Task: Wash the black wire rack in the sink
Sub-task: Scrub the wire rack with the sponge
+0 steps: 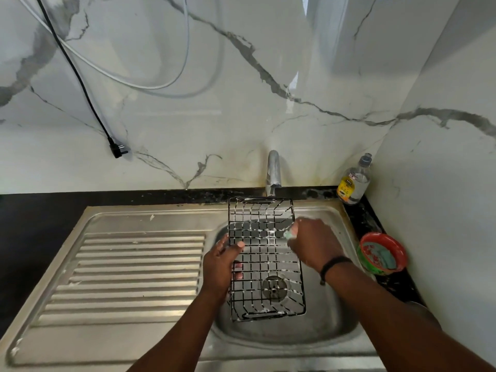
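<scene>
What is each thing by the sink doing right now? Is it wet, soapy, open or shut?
Black wire rack: soapy, held over the basin.
Left hand: gripping the rack's left edge.
Right hand: pressing a scrubber on the rack.
Tap: no water seen running.
Bottle: upright, capped.
Red bowl: upright, open.
Plug: dangling, unplugged.
Sink: drain uncovered.

Over the sink (335, 328) basin, the black wire rack (264, 253) is held up lengthwise, its far end under the tap (273, 171), suds clinging to the wires. The left hand (220, 267) grips the rack's left edge, thumb over the top. The right hand (315, 244) presses a pale green scrubber (290, 233) against the rack's right side. A clear bottle (355, 181) stands at the sink's far right corner; a red bowl (382, 253) sits on the right edge. The ridged drainboard (128, 275) lies left.
</scene>
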